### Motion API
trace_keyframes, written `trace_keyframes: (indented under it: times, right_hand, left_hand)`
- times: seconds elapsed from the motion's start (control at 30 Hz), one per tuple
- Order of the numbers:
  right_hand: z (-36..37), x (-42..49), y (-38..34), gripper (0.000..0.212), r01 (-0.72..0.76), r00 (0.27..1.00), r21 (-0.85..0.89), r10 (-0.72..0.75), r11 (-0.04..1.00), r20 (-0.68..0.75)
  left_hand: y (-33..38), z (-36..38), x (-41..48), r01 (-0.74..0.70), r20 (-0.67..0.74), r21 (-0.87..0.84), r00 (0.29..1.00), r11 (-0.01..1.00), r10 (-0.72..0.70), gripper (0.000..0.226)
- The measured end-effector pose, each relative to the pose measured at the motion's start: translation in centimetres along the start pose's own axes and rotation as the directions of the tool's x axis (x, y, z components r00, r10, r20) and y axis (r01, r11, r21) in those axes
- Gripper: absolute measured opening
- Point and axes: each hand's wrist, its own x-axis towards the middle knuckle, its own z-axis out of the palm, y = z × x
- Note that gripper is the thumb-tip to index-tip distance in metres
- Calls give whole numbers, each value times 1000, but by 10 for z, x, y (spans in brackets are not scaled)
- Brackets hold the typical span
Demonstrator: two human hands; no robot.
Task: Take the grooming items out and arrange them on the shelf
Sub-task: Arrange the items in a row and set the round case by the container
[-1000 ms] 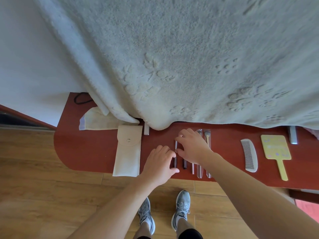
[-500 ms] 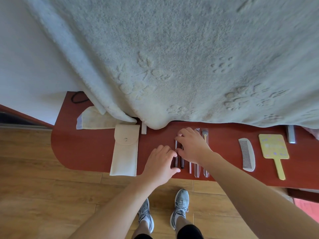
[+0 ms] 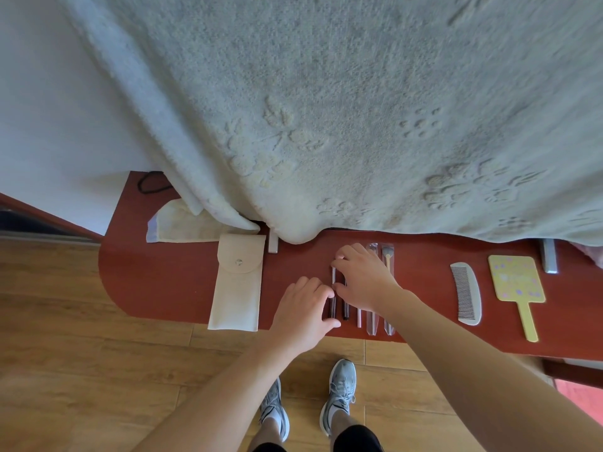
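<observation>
On the red-brown shelf (image 3: 163, 282) lies a row of several slim grooming tools (image 3: 372, 321), side by side and pointing away from me. My right hand (image 3: 362, 278) lies over the row, its fingertips and thumb touching the leftmost dark-tipped tool (image 3: 333, 305). My left hand (image 3: 303, 311) rests on the shelf just left of that tool, fingertips against it. A flat cream pouch (image 3: 235, 282) with a snap flap lies to the left. A white comb (image 3: 466, 298) and a yellow hand mirror (image 3: 515, 282) lie to the right.
A thick pale blanket (image 3: 326, 109) hangs over the shelf's back edge. A cream cloth bag (image 3: 182, 226) and a black hair tie (image 3: 153, 185) lie at the back left. Metal brackets (image 3: 549, 259) stand at the back. Wooden floor (image 3: 81, 353) lies below.
Both hands stay at the leftmost tool with hardly any movement. Only the view has shifted slightly.
</observation>
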Motion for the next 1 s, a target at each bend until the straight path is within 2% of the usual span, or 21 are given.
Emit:
trace_keyframes:
  times: [0.77,1.0]
  right_hand:
    - [-11,-13,-4,45,-23,999,-15,23,1000,-41]
    - [-30,-36,-5,57,-91,994,39,93,995,-62]
  left_hand:
    - [0,-14,-10,35,-49,18,998,999,-34,55]
    - [-3,-42,-16,54,-46,38,998,998,-53,57]
